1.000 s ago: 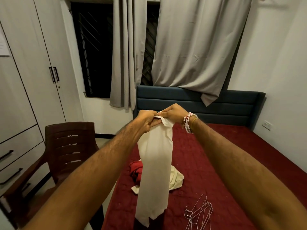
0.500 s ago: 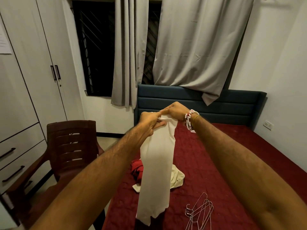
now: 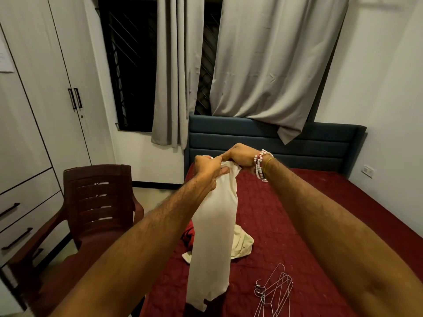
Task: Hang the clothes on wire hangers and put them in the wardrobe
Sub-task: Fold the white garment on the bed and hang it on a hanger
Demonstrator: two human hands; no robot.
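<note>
Still, my left hand [image 3: 207,167] and right hand [image 3: 240,155] are pinching the limp cream cloth garment [image 3: 212,236] up top; hangering pending.

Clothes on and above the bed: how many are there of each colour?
Cream: 2 (hanging cream garment, crumpled cream garment)
Red: 1 (red garment)
Total: 3

You can read no text here: the sheet of paper [image 3: 5,57] on the wardrobe door [image 3: 34,92] is too faint to make out.
</note>
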